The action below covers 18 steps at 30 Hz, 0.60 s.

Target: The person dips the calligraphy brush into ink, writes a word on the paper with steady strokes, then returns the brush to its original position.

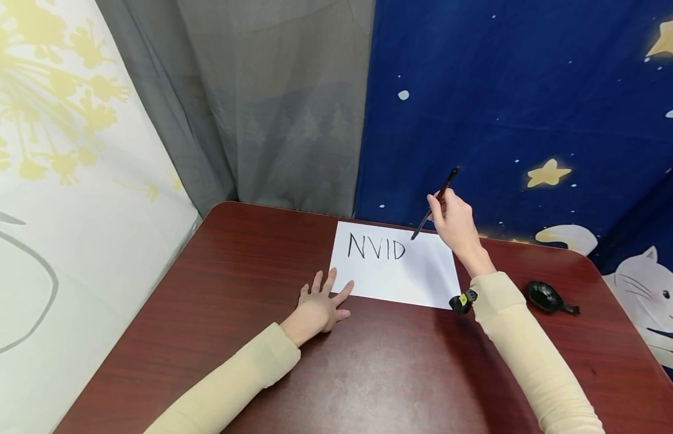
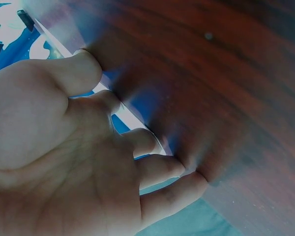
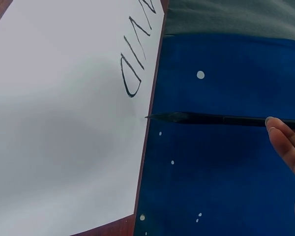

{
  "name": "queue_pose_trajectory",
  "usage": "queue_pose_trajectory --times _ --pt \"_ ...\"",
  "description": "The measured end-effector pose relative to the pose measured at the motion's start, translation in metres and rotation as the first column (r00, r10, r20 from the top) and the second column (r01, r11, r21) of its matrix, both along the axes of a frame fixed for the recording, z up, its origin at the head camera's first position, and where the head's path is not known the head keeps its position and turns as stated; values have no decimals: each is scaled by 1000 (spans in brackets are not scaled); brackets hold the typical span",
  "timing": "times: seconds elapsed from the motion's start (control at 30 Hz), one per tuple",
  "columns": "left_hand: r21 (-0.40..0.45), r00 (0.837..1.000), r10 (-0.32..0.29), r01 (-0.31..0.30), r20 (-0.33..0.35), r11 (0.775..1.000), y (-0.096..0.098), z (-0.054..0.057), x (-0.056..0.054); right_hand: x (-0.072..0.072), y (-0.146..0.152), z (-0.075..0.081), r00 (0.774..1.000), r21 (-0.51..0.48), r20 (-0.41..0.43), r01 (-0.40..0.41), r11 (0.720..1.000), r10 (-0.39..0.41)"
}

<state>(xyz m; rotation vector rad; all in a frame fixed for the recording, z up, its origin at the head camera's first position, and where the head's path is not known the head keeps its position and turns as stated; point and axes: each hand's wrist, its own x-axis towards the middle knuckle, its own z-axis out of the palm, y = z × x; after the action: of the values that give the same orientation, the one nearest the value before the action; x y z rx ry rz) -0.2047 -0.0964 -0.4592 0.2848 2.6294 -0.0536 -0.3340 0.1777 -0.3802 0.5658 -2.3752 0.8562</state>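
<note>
A white sheet of paper (image 1: 398,280) lies near the far edge of the table, bearing the black letters "NVID" (image 1: 376,247). My right hand (image 1: 454,222) pinches a dark brush (image 3: 201,118) above the sheet's upper part. The brush slants, its pointed dark tip just right of the letter D; whether it touches the paper I cannot tell. At the sheet's lower left corner rests my left hand (image 1: 321,306), fingers spread, with some fingertips over the paper's edge. In the left wrist view, the palm and fingers of that hand (image 2: 88,142) show against the tabletop.
A small black dish (image 1: 545,296) with a short handle stands right of my right forearm. The reddish-brown table (image 1: 249,271) ends at a grey curtain (image 1: 298,120) and a blue star-patterned curtain (image 1: 477,108). A black wrist device (image 1: 463,301) sits at my right cuff.
</note>
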Motion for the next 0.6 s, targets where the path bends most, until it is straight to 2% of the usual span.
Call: queue_pose_trajectory --times 0.27,0.6 --pt "6 1000 -7 7 -22 1000 -1 -7 -3 -2 0 -6 1000 2 3 9 1000 -9" --pt "-4 999 -11 11 -30 1000 -1 -5 -1 -3 1 -12 1000 11 2 16 1000 -16"
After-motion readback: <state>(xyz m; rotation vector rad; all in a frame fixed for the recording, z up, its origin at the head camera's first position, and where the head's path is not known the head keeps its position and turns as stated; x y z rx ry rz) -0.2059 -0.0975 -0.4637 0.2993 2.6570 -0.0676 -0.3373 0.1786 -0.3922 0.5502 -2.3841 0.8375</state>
